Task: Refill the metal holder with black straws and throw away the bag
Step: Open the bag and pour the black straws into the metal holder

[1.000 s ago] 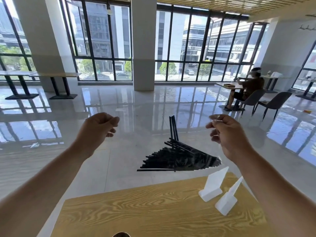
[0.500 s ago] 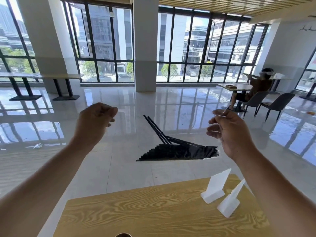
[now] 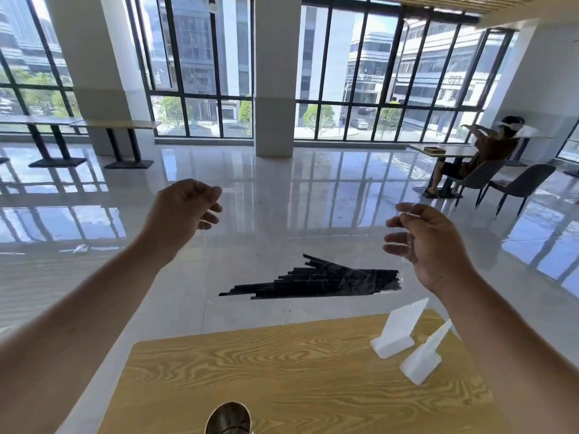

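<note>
Black straws [image 3: 316,281] lie bunched inside a clear bag [image 3: 369,255] that I am holding up in the air between both hands, beyond the far edge of the table. Half a second ago a couple of straws stuck up and to the left out of the bundle; now they have dropped almost flat, only a short tip poking up at the left, and the bundle hangs lower and nearer the table. My left hand [image 3: 180,214] is curled, fingers pinched closed on what I take to be the bag's left top edge, though the film is too clear there to see. My right hand [image 3: 429,242] pinches the right top edge between thumb and forefinger, and the plastic glints across its fingers. At the near edge of the picture, the rim of the metal holder [image 3: 228,418] just shows, standing on the wooden table [image 3: 282,371]. Two white sign stands [image 3: 404,339] sit at the table's far right, just beside each other. On a building outside I can read "C23". Polished pale floor [image 3: 282,198] mirrors the tall windows [image 3: 194,67]; a seated person [image 3: 482,155] is at a far-right table with grey chairs.
</note>
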`<state>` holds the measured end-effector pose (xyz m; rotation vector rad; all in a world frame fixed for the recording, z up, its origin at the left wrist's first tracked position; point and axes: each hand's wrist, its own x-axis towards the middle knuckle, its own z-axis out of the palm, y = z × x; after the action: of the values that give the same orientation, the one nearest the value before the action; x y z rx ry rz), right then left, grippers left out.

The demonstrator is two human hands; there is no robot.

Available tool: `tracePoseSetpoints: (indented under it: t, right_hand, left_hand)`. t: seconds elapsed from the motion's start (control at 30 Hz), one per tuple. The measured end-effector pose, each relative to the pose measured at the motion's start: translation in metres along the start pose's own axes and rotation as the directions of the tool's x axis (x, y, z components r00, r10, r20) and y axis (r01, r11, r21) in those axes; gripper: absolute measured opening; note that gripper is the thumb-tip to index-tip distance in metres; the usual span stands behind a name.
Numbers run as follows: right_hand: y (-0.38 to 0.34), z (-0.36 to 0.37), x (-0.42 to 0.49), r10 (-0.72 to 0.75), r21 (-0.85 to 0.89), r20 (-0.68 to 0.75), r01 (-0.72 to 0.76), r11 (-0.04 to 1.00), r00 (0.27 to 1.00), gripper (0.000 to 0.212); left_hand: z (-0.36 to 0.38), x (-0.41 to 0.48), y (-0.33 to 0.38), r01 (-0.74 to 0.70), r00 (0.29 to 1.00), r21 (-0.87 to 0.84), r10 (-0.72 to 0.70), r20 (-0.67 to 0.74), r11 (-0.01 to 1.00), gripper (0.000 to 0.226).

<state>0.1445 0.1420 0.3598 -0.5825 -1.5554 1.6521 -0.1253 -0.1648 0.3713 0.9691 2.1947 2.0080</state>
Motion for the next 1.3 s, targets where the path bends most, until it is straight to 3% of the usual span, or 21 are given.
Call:
tracePoseSetpoints:
  t: [0.37, 0.53, 1.3]
  right_hand:
    - [0.090, -0.023, -0.045, 0.155, -0.091, 0.019, -0.153, 0.984, 0.988, 0.027]
    - [0.120, -0.025, -0.064, 0.183, -0.140, 0.009, -0.180, 0.974, 0.983, 0.025]
    - [0.154, -0.006, -0.094, 0.304, -0.339, 0.101, -0.254, 0.906, 0.947, 0.020]
  left_hand:
    - [0.001, -0.061, -0.089, 0.195, 0.974, 0.012, -0.195, 0.113, 0.981, 0.022]
    - [0.006, -0.094, -0.138, 0.298, 0.951, 0.045, -0.301, 0.071, 0.953, 0.017]
    - [-0.012, -0.182, -0.236, 0.541, 0.839, 0.056, -0.543, 0.029, 0.839, 0.019]
